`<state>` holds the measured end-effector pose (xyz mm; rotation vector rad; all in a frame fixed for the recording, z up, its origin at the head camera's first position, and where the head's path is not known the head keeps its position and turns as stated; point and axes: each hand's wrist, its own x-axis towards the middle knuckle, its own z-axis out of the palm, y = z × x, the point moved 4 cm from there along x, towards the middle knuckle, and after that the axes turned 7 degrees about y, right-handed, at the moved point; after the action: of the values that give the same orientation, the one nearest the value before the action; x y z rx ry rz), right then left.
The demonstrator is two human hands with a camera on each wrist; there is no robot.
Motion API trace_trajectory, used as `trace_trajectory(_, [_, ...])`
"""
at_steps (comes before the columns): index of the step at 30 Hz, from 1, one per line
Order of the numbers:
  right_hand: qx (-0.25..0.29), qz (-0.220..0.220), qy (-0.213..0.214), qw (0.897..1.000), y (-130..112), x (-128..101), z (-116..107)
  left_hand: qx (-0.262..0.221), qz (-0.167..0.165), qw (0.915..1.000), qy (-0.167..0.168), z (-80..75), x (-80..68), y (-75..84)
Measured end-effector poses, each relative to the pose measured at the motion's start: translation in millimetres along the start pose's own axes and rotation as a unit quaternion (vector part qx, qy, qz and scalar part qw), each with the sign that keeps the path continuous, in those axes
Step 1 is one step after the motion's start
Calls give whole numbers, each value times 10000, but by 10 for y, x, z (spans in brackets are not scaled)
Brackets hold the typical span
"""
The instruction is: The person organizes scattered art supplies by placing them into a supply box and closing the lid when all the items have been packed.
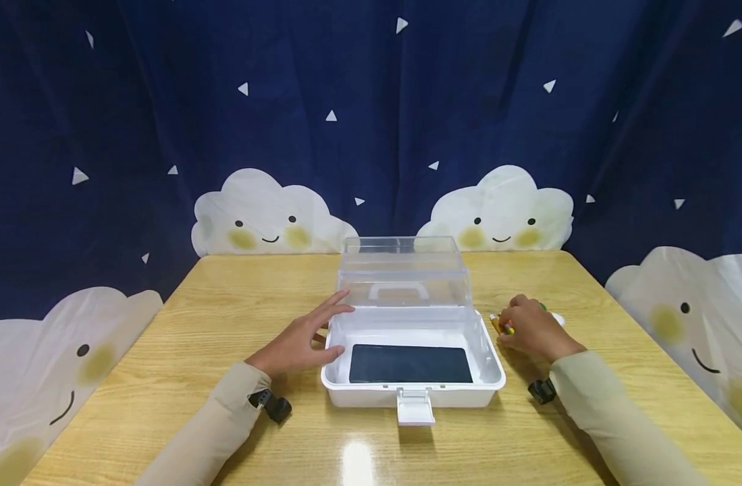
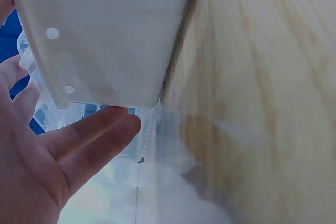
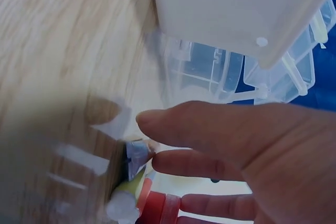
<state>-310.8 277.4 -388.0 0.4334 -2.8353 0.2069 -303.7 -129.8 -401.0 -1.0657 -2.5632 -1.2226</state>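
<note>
A white plastic box [image 1: 377, 397] stands on the table with its clear lid [image 1: 401, 260] raised at the back and its front latch [image 1: 416, 408] hanging down. Inside lies a dark flat rectangular panel [image 1: 410, 364]. My left hand [image 1: 298, 345] rests at the box's left side, fingers spread, thumb by the rim. To the right of the box, my right hand [image 1: 537, 329] reaches down over several small coloured items. In the right wrist view its fingertips touch a silver-ended piece [image 3: 137, 153] and a red cap-like piece [image 3: 155, 208]; a yellow piece with a white end [image 3: 123, 203] lies beside them. The thumb stays apart from these.
The wooden table [image 1: 237, 297] carries the box near its middle. Beyond the right hand a white rounded thing [image 1: 558, 318] shows partly. A dark blue curtain [image 1: 371, 135] with clouds and triangles hangs behind the table and at both sides.
</note>
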Motion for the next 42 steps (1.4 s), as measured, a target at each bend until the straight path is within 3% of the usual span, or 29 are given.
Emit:
trace_trajectory(11, [10, 81, 202, 9998, -52, -40, -1, 7, -16, 10000, 1, 3, -2, 4])
trace_trajectory(42, [-385, 449, 13, 9983, -68, -26, 53, 45, -2, 10000, 4, 11, -6, -3])
